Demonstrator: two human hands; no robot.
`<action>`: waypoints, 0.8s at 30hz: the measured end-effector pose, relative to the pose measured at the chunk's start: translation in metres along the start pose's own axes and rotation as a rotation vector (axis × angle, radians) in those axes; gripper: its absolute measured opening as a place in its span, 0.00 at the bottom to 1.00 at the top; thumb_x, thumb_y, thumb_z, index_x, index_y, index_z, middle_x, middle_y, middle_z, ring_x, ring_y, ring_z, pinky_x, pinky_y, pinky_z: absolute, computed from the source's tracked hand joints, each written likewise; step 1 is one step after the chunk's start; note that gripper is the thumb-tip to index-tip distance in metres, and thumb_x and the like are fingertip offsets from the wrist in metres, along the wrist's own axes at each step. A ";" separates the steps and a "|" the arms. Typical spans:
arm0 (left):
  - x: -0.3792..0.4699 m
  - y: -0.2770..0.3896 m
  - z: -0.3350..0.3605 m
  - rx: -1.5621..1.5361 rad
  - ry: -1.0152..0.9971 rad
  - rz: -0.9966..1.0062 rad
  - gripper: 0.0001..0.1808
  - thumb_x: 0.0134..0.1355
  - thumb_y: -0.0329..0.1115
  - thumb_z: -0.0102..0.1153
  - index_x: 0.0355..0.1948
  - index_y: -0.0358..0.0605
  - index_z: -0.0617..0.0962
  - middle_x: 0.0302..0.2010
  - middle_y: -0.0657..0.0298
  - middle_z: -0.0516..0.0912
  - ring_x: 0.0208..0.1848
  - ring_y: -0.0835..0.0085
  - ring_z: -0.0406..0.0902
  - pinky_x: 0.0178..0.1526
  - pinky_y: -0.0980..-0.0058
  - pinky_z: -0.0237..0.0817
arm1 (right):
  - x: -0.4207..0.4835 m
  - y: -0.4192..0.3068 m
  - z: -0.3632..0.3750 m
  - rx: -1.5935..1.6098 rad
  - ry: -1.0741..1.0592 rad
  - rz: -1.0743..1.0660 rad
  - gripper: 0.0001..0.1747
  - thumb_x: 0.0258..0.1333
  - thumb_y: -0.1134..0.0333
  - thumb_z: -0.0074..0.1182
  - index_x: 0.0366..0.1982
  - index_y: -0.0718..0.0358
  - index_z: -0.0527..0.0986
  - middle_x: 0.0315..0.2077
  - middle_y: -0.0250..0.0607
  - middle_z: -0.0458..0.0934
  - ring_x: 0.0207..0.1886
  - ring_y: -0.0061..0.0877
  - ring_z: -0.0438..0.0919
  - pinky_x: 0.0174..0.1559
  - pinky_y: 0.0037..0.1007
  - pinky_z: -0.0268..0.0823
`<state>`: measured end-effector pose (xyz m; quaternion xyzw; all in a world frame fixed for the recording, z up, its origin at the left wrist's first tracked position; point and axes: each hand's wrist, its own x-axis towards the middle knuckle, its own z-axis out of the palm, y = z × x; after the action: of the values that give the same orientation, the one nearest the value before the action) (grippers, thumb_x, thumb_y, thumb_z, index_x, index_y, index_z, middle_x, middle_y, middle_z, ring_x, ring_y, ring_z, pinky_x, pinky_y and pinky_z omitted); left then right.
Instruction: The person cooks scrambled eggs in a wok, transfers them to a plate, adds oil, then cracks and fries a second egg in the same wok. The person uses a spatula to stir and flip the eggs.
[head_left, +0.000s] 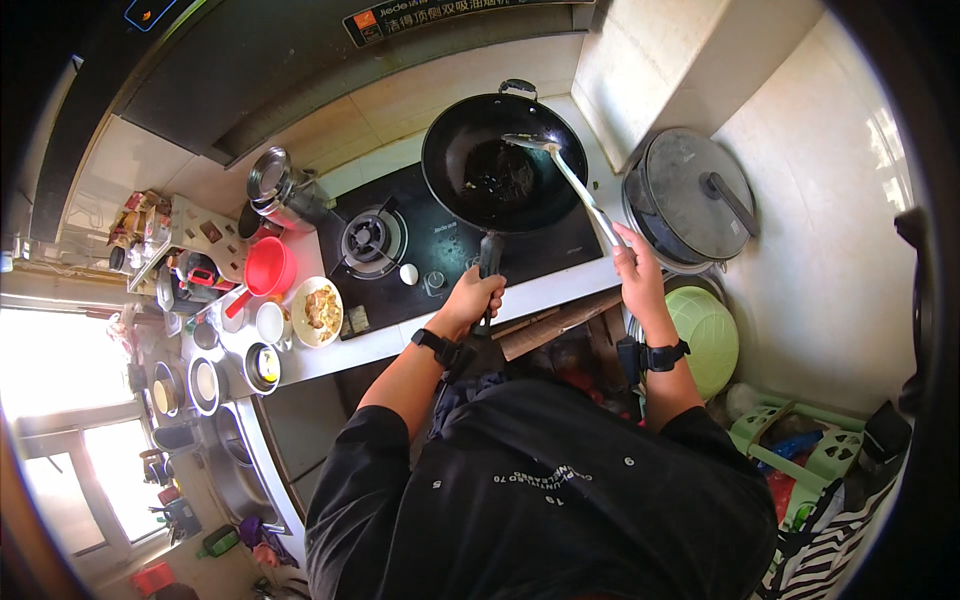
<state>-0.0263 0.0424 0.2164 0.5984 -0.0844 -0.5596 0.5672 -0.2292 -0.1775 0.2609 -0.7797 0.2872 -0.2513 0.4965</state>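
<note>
My left hand (472, 298) grips the black handle of a dark wok (495, 202) that sits over the right side of a black gas hob (442, 240). In my right hand (639, 271) is the shaft of a metal spatula (574, 180). The spatula's blade lies inside the wok, over its far right part. A few small food scraps and a shiny film of liquid show on the wok's bottom. To the left on the counter, a white plate (298, 316) carries cooked food that looks like egg (322, 311).
An uncovered burner (367, 234) has a white egg-shaped object (409, 274) beside it. Left stand a red plastic ladle (268, 268), steel pots (281, 187) and bowls (204, 381). A lidded black pot (686, 196) and green basket (701, 337) stand right. The range hood (337, 82) hangs above.
</note>
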 end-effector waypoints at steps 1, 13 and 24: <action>0.004 -0.002 0.000 -0.037 -0.013 -0.010 0.09 0.67 0.33 0.54 0.33 0.46 0.68 0.25 0.69 0.71 0.21 0.82 0.67 0.23 0.79 0.62 | 0.000 0.001 -0.001 0.005 0.000 0.007 0.21 0.72 0.62 0.51 0.62 0.60 0.73 0.23 0.28 0.70 0.27 0.16 0.66 0.32 0.23 0.62; 0.044 -0.019 0.019 -0.204 0.003 -0.037 0.08 0.68 0.31 0.54 0.34 0.45 0.68 0.25 0.69 0.71 0.22 0.83 0.67 0.23 0.79 0.63 | 0.021 0.020 0.008 -0.179 -0.010 0.036 0.21 0.72 0.61 0.50 0.62 0.59 0.72 0.35 0.38 0.75 0.39 0.28 0.72 0.43 0.29 0.66; 0.080 -0.016 0.034 -0.258 -0.093 -0.056 0.08 0.69 0.32 0.54 0.38 0.46 0.67 0.27 0.67 0.74 0.25 0.78 0.71 0.26 0.75 0.68 | 0.043 0.036 0.017 -0.269 0.009 0.047 0.22 0.72 0.57 0.49 0.61 0.58 0.73 0.50 0.52 0.82 0.54 0.49 0.80 0.56 0.38 0.70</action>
<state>-0.0320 -0.0313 0.1674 0.4959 -0.0211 -0.6086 0.6191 -0.1940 -0.2092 0.2255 -0.8311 0.3389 -0.2022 0.3919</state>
